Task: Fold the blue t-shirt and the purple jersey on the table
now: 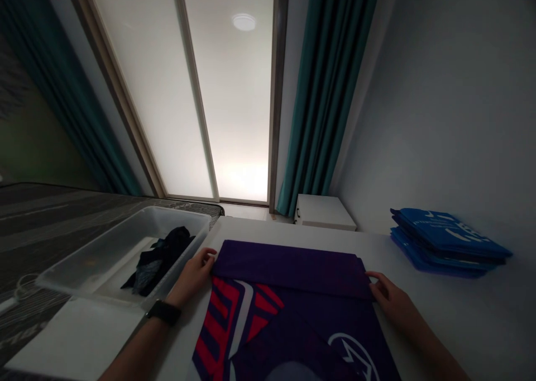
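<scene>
A dark purple cloth [288,266], which looks like a shirt, lies flat on the white table with its far part folded over into a straight band. Red stripes, a white strip and a white round emblem show on its nearer part. At the far left edge, my left hand [200,269] holds the fold between thumb and fingers. My right hand [387,294] has its fingers bent on the opposite edge, pinching the cloth near the fold. The cloth's near end runs out of view at the bottom.
Left of the cloth stands a translucent plastic bin [96,258] with dark crumpled fabric [165,261] inside. A stack of folded blue cloths [448,238] with white print sits on the right by the wall. A white cabinet [324,210] stands beyond the table [259,227].
</scene>
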`<state>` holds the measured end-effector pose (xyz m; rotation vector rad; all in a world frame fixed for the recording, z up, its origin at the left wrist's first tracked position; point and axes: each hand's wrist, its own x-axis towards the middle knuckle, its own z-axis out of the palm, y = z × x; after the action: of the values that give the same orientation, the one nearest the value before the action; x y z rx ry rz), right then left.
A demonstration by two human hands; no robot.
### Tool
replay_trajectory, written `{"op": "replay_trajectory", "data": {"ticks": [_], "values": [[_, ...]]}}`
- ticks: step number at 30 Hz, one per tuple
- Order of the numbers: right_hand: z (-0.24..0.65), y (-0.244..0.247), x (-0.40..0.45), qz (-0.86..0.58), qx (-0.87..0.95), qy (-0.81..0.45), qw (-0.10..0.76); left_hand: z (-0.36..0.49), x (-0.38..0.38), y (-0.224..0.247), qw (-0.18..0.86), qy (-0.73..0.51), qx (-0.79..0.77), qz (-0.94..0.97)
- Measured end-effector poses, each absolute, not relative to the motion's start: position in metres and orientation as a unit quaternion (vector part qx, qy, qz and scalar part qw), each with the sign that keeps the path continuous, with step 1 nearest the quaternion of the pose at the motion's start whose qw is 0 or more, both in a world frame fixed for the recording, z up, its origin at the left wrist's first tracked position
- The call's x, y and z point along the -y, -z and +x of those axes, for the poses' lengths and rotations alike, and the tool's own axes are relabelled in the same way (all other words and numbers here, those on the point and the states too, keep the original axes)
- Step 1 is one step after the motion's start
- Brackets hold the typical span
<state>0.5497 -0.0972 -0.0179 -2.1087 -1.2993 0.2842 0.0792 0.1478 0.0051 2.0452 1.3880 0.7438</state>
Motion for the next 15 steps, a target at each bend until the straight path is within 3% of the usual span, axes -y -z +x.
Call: {"op": "replay_trajectory", "data": {"ticks": [15], "values": [[0.587,0.024,0.027,-0.886,0.426,-0.080,0.164,0.118,-0.203,-0.006,0.148,-0.186,-0.591,0.771]]}}
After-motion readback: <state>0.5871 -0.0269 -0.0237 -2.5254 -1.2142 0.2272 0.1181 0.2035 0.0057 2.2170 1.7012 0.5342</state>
